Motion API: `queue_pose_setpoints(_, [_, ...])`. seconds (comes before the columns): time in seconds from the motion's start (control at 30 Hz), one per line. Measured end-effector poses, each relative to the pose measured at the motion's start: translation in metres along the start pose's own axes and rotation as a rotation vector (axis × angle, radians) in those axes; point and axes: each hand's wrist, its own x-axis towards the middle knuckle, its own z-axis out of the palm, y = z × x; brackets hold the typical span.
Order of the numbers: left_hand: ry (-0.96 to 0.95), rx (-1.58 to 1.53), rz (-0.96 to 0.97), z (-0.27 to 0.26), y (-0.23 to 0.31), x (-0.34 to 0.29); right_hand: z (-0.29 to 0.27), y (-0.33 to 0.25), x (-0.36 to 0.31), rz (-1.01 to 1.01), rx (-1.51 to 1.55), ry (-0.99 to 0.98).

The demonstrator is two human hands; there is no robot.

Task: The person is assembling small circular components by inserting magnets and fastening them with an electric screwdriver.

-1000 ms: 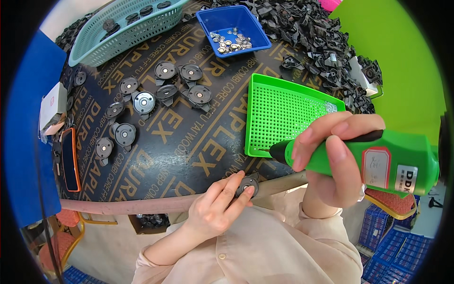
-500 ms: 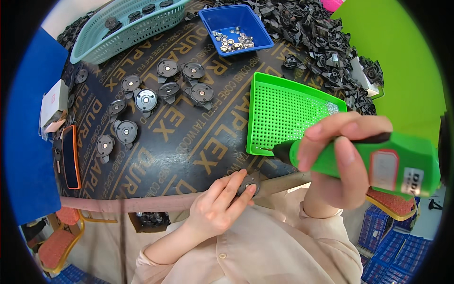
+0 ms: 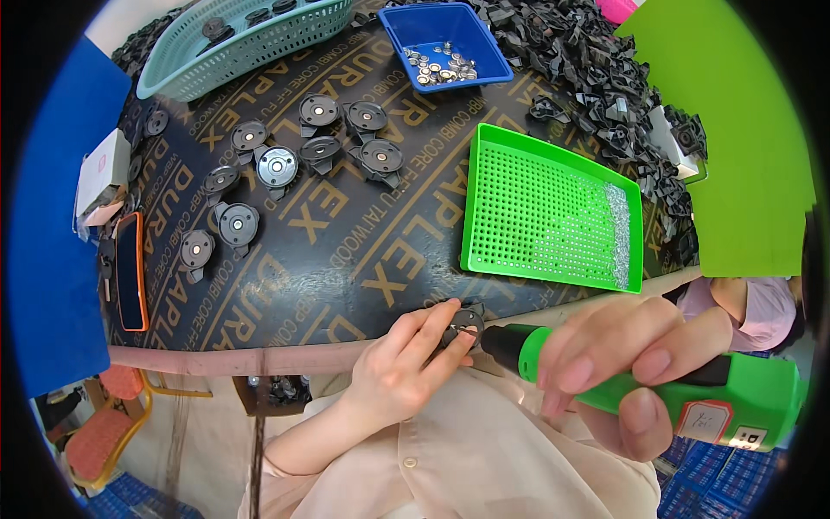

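At the table's near edge my left hand (image 3: 393,368) grips a small round black plastic part (image 3: 468,320), fingers on its left and near sides. My right hand (image 3: 618,363) is wrapped round a green and black electric screwdriver (image 3: 735,394). Its black nose points left, with the thin bit over the part; whether a screw sits on the bit is too small to tell. Beyond lies a green perforated tray (image 3: 553,277) with tiny silver screws (image 3: 620,238) along its right side and in many holes. Several similar black parts (image 3: 238,223) lie left of centre, one with a shiny silver disc (image 3: 277,167).
At the back stand a blue bin (image 3: 506,71) of small metal pieces and a teal basket (image 3: 225,73) with black parts. A large heap of black parts (image 3: 596,78) fills the back right. An orange-edged phone (image 3: 130,272) and white box (image 3: 102,173) lie left. Someone's pink sleeve (image 3: 769,316) shows right.
My right hand has brought the screwdriver from the tray's near edge down toward me, its tip now at the black part. My left hand keeps its hold. The view has shifted slightly.
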Motion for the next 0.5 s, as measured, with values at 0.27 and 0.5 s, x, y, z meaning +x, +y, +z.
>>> queue_pose_setpoints(0.27, [-0.041,-0.030,0.006,-0.002,0.000,0.002,0.009,0.011,0.001,-0.029,0.015,0.051])
queue_pose_setpoints(0.5, [-0.087,-0.008,0.035,-0.005,-0.001,0.003,0.002,0.013,0.017,-0.048,0.045,-0.153])
